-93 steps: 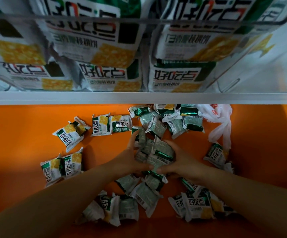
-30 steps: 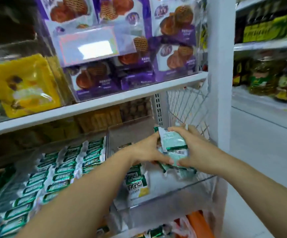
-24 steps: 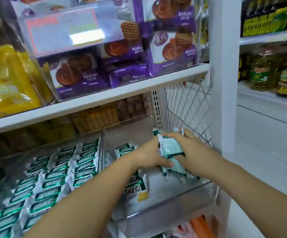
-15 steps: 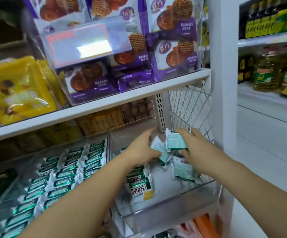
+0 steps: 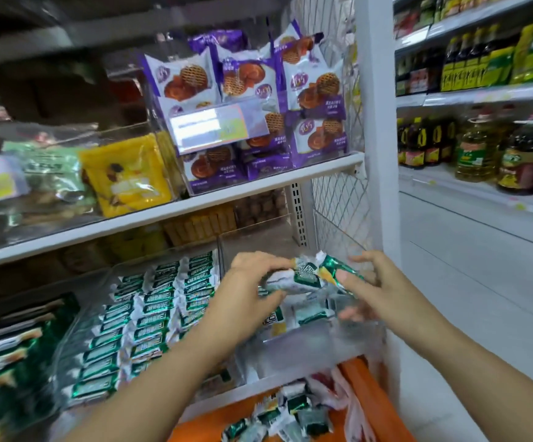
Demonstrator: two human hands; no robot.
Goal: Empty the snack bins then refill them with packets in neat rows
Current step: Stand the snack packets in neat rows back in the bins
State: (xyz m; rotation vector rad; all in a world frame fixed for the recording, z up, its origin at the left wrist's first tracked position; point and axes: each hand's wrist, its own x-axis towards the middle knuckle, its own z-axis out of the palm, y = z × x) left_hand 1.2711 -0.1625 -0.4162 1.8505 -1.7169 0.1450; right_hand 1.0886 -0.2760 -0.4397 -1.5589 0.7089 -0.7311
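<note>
Two hands work over the clear bin [image 5: 306, 349] at lower centre-right. The left hand [image 5: 252, 288] clamps fingers and thumb on a bunch of green-and-white packets [image 5: 303, 275] just above it. The right hand [image 5: 373, 288] is splayed, fingers apart, thumb against the bunch's end. Neat rows fill the neighbouring bin [image 5: 150, 314] at left.

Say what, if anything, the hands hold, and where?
The left hand grips a bundle of snack packets by its left end; the right hand touches the right end, grip unclear.
</note>
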